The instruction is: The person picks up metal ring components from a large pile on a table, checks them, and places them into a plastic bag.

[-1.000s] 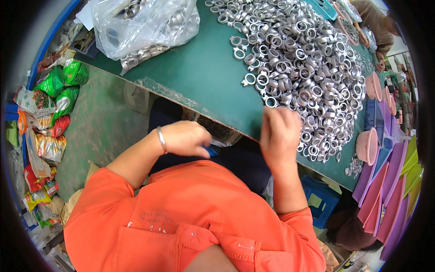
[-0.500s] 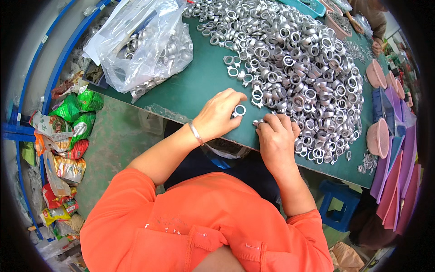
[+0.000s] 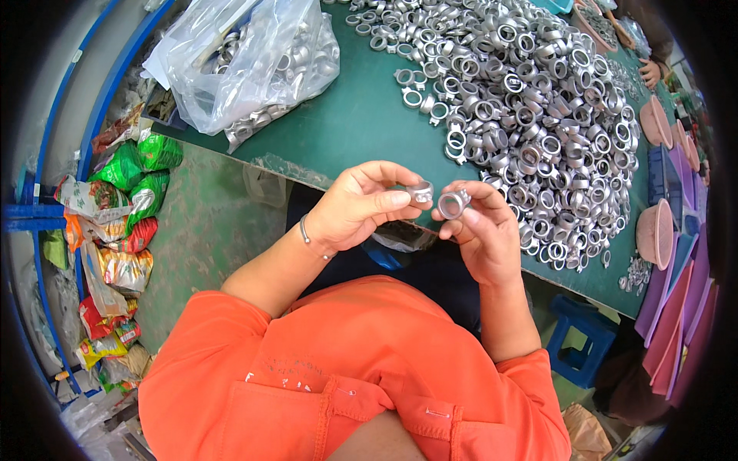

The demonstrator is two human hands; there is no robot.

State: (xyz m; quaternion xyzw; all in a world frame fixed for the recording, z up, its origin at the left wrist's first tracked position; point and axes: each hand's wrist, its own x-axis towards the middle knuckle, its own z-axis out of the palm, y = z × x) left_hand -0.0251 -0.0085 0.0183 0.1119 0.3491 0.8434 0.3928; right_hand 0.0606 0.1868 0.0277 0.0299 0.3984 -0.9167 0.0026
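Fingers (image 3: 393, 200) of the left hand (image 3: 361, 201): pinched narrow on one silver-grey metal ring (image 3: 422, 190), seen nearly side-on. Right hand (image 3: 486, 229): thumb and fingertips closed around a second metal ring (image 3: 451, 205), its round opening facing my camera. Both held up by the table's near edge, just beside each other.

Change I'm logging: half a second ago the right hand was down by the heap; now it's lifted and turned over, its ring in plain view, and the two hands have come together. My read: picking up is done for this pair, handling stage now. Heap of metal rings (image 3: 538, 138) covers the right of the green table (image 3: 354, 131); clear plastic bag (image 3: 231, 88) with more at far left.
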